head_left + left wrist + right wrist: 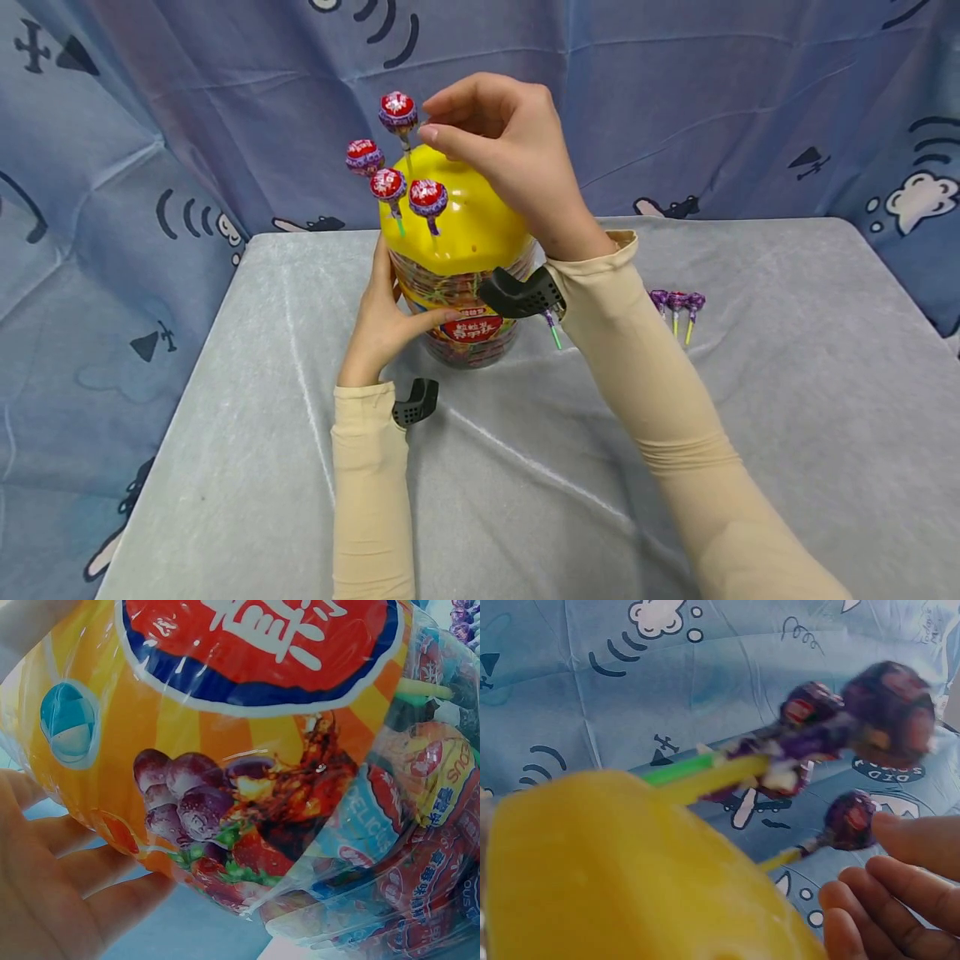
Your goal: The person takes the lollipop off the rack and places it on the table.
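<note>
A large clear plastic jar [506, 337] full of wrapped lollipops, with a yellow domed lid [487, 217], stands on the table. My left hand [382, 321] holds its left side, thumb across the front by the red label [471, 327]. Several red-and-purple lollipops stick up from the lid by their sticks. My right hand [517, 137] is above the lid, beside the tallest lollipop [397, 112], thumb and fingers apart. In the right wrist view the thumb comes very near a lollipop [853, 820]; whether they touch, I cannot tell.
Several lollipops [677, 302] lie in a row on the grey tablecloth [787, 400], right of the jar. Another lollipop's green stick [553, 332] shows below the right wrist's black camera mount [521, 292]. A blue patterned curtain [675, 108] hangs behind the table.
</note>
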The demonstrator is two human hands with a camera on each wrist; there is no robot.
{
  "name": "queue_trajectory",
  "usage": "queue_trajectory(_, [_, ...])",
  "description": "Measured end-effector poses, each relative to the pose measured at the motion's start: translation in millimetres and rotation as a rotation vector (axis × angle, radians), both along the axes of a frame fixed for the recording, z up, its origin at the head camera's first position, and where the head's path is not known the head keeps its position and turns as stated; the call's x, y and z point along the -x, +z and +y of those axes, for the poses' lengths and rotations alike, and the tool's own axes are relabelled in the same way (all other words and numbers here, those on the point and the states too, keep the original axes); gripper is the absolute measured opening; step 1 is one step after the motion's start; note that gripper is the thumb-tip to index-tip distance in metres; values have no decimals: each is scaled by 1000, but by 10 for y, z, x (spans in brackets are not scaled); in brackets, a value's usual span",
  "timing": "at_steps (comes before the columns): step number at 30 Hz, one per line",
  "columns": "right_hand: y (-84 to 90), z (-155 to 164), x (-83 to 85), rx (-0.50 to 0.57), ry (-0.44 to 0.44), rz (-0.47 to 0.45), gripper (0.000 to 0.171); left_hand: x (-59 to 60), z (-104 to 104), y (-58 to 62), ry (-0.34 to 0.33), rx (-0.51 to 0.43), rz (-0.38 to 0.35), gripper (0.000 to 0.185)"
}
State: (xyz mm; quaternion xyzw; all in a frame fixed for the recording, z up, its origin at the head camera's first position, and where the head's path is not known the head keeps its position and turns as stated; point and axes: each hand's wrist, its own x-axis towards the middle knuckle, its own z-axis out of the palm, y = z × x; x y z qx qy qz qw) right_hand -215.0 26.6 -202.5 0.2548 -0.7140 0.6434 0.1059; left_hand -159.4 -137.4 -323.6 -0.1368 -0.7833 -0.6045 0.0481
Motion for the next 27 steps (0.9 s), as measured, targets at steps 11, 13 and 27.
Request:
queue_trajectory(11, [-9, -137, 32, -21, -15, 34, 25, 4, 12, -6, 4, -7, -18, 107])
queue_trajectory(13, [-22, -147, 39, -17, -9, 66, 25, 2, 14, -5, 3, -7, -18, 107])
queue_trajectory(27, [-13, -194, 60, -81, -19, 7, 29, -2, 0, 2, 10, 2, -22, 106])
